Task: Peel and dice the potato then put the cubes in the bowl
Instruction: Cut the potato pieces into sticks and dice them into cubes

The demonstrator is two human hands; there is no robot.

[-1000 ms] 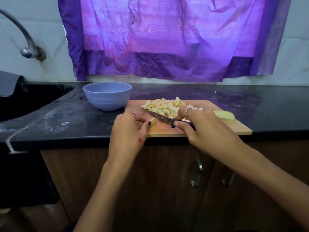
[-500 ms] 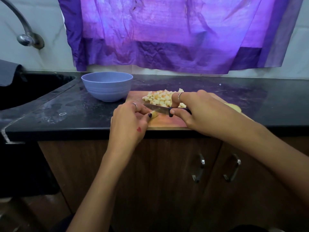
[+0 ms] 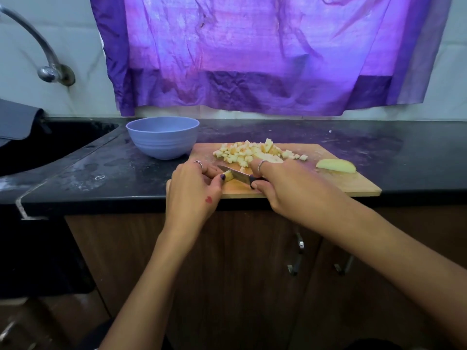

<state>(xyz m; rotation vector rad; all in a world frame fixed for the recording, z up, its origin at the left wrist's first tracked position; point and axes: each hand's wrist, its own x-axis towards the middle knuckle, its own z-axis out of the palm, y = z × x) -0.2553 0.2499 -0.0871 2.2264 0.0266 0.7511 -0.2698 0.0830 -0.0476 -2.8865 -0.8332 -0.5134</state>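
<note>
A wooden cutting board [image 3: 353, 183] lies at the counter's front edge. On its far side sits a pile of pale potato cubes [image 3: 252, 152]. My left hand [image 3: 192, 190] pinches a small potato piece [image 3: 228, 176] against the board. My right hand [image 3: 290, 188] grips the dark handle of a knife [image 3: 238, 176], whose blade rests against that piece. A peeled potato wedge [image 3: 336, 165] lies at the board's right side. A lavender bowl [image 3: 163, 137] stands left of the board; its inside is hidden.
A dark sink [image 3: 38, 147] with a curved tap [image 3: 48, 69] is at the left, a grey cloth [image 3: 17, 120] draped on its rim. A purple curtain [image 3: 252, 54] hangs behind the black counter [image 3: 379, 137]. Cabinet handles [image 3: 297, 256] are below.
The view has shifted slightly. The knife blade has stayed at the small piece under my left fingers, and both hands remain in nearly the same place on the board.
</note>
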